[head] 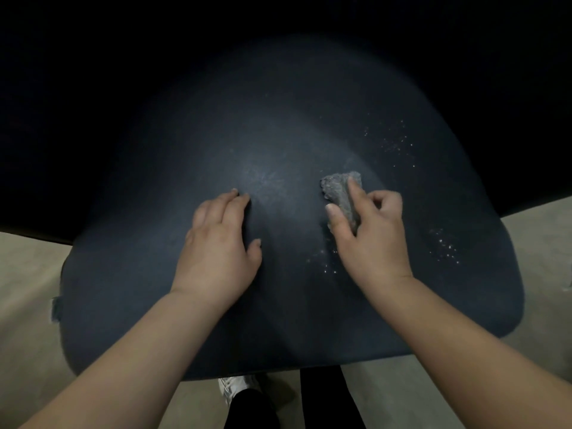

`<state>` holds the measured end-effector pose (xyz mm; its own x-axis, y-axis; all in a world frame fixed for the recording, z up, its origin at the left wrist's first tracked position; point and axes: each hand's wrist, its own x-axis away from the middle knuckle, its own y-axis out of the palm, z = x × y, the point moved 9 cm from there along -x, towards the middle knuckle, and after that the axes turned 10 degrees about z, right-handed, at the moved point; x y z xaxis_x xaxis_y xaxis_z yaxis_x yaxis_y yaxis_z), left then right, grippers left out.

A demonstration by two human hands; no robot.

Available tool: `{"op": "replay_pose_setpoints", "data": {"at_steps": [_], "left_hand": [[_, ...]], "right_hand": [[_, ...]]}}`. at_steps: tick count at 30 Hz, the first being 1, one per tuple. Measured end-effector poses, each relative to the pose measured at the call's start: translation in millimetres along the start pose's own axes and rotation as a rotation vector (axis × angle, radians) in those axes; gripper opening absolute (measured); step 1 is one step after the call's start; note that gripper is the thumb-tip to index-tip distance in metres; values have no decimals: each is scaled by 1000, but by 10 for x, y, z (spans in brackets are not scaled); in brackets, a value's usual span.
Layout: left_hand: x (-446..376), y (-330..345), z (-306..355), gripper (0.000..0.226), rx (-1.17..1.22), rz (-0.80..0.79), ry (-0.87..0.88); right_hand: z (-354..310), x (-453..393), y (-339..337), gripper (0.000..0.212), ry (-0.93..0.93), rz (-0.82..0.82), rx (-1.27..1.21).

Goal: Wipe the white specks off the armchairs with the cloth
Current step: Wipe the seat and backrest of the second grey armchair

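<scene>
A dark blue armchair seat (278,125) fills the view. My right hand (368,236) pinches a small grey cloth (339,191) between thumb and forefinger and holds it against the seat, right of centre. My left hand (219,243) rests flat on the seat to the left, fingers straight. White specks (390,140) lie scattered at the upper right of the seat. More white specks (445,247) sit near the right edge, and a few specks (325,261) lie just below the cloth by my right wrist. A pale smudge (263,174) shows at the seat's centre.
Beige floor (28,305) surrounds the seat's front and sides. My legs in dark trousers and one white shoe (235,388) stand just below the front edge. The chair's back rises into darkness at the top of the view.
</scene>
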<state>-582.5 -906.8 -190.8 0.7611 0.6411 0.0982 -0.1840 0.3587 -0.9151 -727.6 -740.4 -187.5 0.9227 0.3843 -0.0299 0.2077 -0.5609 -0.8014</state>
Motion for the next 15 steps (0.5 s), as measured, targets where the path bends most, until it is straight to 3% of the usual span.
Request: {"op": "replay_pose_setpoints", "data": {"at_steps": [2,5,7,10,15], "left_hand": [[11,-7,13,67,0,1,5],[7,-31,10,67,6,9,-3],[-4,-45,7,67,4,15,-2],[-19,-63,22,67,4,27,6],[-37,-54,27,68,-12,33,1]], "right_hand": [[33,15,-128,48,2,45,-110],[14,95,-126,71,-97,-55,-170],[-23,133,-84,76,-212,-121,-56],[-38,65,-124,63,-278,-72,115],[-298,-157,-5,47,-323,-72,175]]}}
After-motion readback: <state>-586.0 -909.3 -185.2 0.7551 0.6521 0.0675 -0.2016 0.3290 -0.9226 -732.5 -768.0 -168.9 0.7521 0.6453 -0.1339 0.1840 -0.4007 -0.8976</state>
